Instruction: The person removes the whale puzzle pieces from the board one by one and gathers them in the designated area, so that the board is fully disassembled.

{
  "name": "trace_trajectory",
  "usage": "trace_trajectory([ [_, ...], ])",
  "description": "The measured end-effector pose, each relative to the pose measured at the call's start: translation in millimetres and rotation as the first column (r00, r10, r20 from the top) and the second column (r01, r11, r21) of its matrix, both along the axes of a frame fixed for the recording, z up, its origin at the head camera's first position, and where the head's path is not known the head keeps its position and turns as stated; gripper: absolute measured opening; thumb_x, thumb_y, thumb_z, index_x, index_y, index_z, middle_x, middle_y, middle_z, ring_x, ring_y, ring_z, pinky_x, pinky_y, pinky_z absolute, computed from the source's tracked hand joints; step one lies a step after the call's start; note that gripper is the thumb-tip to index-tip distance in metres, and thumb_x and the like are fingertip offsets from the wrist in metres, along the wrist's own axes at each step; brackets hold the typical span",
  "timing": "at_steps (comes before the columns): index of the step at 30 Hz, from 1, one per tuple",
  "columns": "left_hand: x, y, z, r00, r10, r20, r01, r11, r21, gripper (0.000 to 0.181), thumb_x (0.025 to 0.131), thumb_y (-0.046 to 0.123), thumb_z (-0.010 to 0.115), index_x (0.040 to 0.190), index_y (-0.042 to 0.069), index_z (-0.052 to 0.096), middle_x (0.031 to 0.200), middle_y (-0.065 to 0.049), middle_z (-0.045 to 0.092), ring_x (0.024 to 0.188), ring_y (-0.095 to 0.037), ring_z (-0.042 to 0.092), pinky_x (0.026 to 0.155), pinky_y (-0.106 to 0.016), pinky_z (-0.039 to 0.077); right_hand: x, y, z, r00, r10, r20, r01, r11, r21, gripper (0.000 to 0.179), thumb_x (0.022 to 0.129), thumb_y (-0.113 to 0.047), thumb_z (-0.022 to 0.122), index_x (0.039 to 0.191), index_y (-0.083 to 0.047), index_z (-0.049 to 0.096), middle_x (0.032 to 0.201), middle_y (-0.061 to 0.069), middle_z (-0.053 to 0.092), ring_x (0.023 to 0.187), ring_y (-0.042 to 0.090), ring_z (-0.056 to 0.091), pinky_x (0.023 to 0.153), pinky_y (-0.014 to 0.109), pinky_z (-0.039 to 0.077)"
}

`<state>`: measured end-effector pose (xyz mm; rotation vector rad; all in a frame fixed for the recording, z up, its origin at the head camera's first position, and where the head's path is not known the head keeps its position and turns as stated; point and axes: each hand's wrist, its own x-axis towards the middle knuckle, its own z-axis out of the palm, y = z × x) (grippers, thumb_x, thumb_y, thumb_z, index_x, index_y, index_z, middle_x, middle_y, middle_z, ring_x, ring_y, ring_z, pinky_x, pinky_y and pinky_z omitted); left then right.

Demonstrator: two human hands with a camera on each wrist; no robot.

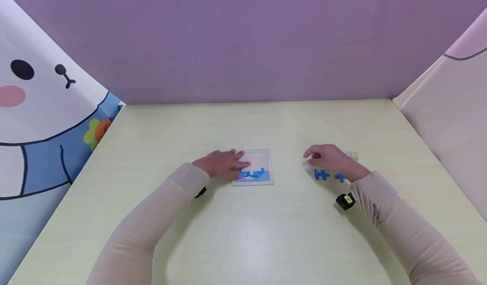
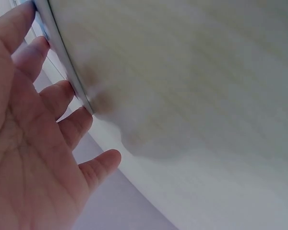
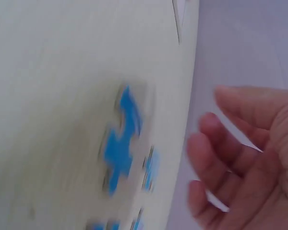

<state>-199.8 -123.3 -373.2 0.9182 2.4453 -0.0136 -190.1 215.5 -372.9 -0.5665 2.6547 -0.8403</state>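
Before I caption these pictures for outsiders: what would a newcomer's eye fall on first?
Probably the big cartoon figure at the left of the head view, beside the purple backdrop. Next, on the table, the left fingers resting on the left side of a puzzle board, and the blue pieces lying near the right fingers.

Head cam high, facing forward-down over table (image 1: 247,230); wrist cams close in, palm-side. Head view (right of center) and right-wrist view (lower center) share blue puzzle pieces (image 1: 321,174).
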Motion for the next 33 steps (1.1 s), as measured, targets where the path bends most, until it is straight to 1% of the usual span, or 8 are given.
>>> trace_trajectory([
  [4,0.0,-1.7,-1.7,1.000,0.010,0.003,-0.010,1.000,0.013,0.054,0.100,0.041,0.045,0.150,0.027,0.032,0.159,-0.007,0.013,0.145,-0.032,0.010,0.110,-0.054,0.023,7.6,-22,1.6,0.979,0.056,-0.197,-0.041,0.996,0.075,0.022,0.091,-0.010,0.063,0.109,0.000,0.068,0.074,0.000,0.056,0.059,0.012,0.043,0.057,0.029,0.040],
  [6,0.1,-2.5,-2.6,1.000,0.012,0.001,-0.012,1.000,0.017,0.054,0.100,0.041,0.045,0.150,0.027,0.033,0.159,-0.007,0.013,0.145,-0.032,0.010,0.110,-0.053,0.023,10.7,-33,0.6,0.936,0.122,-0.329,-0.072,0.985,0.160,0.021,0.087,-0.013,0.069,0.106,-0.003,0.071,0.074,-0.002,0.058,0.059,0.010,0.047,0.052,0.026,0.040],
  [9,0.0,-3.0,-3.5,1.000,0.012,-0.003,-0.012,1.000,0.018,0.053,0.100,0.041,0.045,0.150,0.027,0.033,0.159,-0.006,0.014,0.145,-0.031,0.011,0.110,-0.051,0.024,13.0,-48,-2.7,0.840,0.235,-0.488,-0.102,0.954,0.283,0.021,0.081,-0.017,0.076,0.100,-0.008,0.074,0.075,-0.001,0.063,0.057,0.010,0.053,0.049,0.027,0.043],
  [11,-0.1,-3.0,-4.0,1.000,0.012,-0.005,-0.012,1.000,0.016,0.053,0.100,0.042,0.045,0.150,0.027,0.033,0.159,-0.006,0.013,0.145,-0.031,0.011,0.110,-0.051,0.024,13.7,-57,-4.0,0.805,0.287,-0.518,-0.106,0.930,0.351,0.022,0.080,-0.020,0.077,0.100,-0.011,0.074,0.078,0.000,0.066,0.059,0.012,0.057,0.052,0.029,0.046],
  [13,-0.5,-2.9,-4.4,1.000,0.014,-0.004,-0.014,1.000,0.011,0.054,0.100,0.042,0.045,0.150,0.028,0.032,0.159,-0.006,0.013,0.145,-0.031,0.010,0.110,-0.051,0.024,14.1,-67,-3.8,0.793,0.331,-0.512,-0.110,0.904,0.413,0.023,0.081,-0.023,0.076,0.101,-0.012,0.074,0.083,0.001,0.068,0.063,0.014,0.061,0.057,0.032,0.049],
  [19,-2.4,-3.1,-6.2,1.000,0.026,-0.010,-0.026,1.000,-0.003,0.053,0.100,0.043,0.044,0.150,0.031,0.031,0.159,-0.003,0.013,0.146,-0.029,0.010,0.110,-0.054,0.022,15.1,-90,0.8,0.821,0.395,-0.411,-0.154,0.848,0.508,0.022,0.086,-0.025,0.071,0.105,-0.015,0.074,0.090,0.002,0.070,0.076,0.017,0.065,0.062,0.034,0.049],
  [23,-3.1,-4.0,-6.5,1.000,0.028,-0.011,-0.028,1.000,-0.004,0.054,0.100,0.043,0.044,0.150,0.031,0.031,0.159,-0.003,0.013,0.146,-0.029,0.009,0.110,-0.055,0.022,13.5,-100,1.4,0.835,0.403,-0.374,-0.195,0.853,0.484,0.023,0.086,-0.026,0.070,0.105,-0.015,0.074,0.092,0.002,0.071,0.079,0.017,0.066,0.063,0.034,0.049],
  [33,-1.7,-4.2,-3.9,0.999,-0.014,-0.038,0.014,1.000,-0.009,0.054,0.100,0.044,0.043,0.150,0.029,0.032,0.159,-0.005,0.014,0.145,-0.031,0.012,0.108,-0.056,0.024,11.8,-111,1.2,0.934,0.323,-0.151,-0.217,0.852,0.476,0.033,0.084,-0.032,0.073,0.113,-0.016,0.071,0.102,0.001,0.070,0.084,0.014,0.061,0.072,0.038,0.050],
])
